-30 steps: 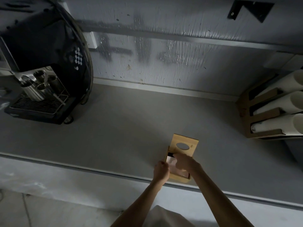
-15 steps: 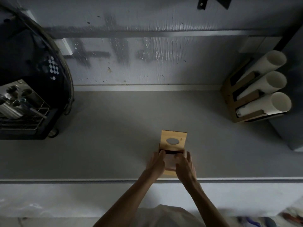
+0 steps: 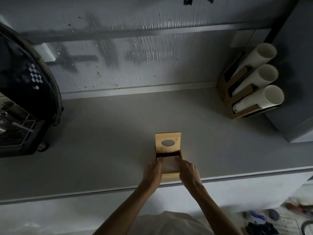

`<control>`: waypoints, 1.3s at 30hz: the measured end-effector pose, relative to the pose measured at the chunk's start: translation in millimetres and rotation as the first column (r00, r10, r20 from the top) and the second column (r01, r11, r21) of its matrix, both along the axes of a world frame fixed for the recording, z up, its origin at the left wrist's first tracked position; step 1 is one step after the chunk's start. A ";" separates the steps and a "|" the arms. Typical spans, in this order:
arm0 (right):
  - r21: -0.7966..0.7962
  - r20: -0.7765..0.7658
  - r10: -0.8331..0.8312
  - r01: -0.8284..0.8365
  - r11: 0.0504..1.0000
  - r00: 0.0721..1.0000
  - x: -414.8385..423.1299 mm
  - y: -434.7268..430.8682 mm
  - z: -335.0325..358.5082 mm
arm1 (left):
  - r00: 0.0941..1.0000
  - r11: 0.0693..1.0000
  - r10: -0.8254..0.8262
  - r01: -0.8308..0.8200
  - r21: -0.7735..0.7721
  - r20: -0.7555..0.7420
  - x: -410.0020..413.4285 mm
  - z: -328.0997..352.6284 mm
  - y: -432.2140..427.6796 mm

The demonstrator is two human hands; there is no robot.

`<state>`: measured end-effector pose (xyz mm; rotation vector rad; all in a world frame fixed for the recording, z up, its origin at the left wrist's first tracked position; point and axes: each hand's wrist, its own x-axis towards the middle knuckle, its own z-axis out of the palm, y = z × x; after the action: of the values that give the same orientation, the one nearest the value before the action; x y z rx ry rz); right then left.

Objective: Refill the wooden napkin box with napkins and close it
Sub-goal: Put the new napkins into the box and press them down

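A grey counter (image 3: 105, 141) runs along a scuffed, streaked grey wall (image 3: 135, 56), with a pale strip where the two meet. At the counter's left end stands a black coffee machine (image 3: 22, 106) with a metal drip grate. At its right end, against the wall, a wooden rack (image 3: 227, 92) holds three stacks of white cups (image 3: 259, 77) lying tilted, beside a grey cabinet (image 3: 294, 82). The light is dim. Below the counter's front edge, at lower right, blurred clutter lies on the floor.

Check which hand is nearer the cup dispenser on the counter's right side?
Right. The right hand sits at the napkin box's right edge, on the cup dispenser's side; the left hand is at the box's left edge, farther away.
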<state>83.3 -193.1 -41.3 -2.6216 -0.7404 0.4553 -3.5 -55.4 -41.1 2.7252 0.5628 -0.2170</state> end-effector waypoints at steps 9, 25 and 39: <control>-0.058 -0.029 0.033 -0.034 0.998 0.999 4.5 2.0 1.0 | 0.983 0.994 0.106 -0.105 0.016 -0.150 12.2 8.0 1.3; -0.399 -0.214 0.026 -0.112 0.910 0.976 36.9 36.8 32.2 | 0.801 0.880 0.070 -0.330 -0.342 -0.595 60.5 27.6 32.9; -0.404 -0.364 -0.103 -0.058 0.913 0.926 57.8 59.5 18.0 | 0.626 0.726 0.091 -0.574 -0.379 -0.774 75.9 27.9 37.0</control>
<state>141.2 -133.6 -23.3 -2.7741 -0.5253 1.1875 72.4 -18.4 -13.2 1.7547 1.0172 -1.1777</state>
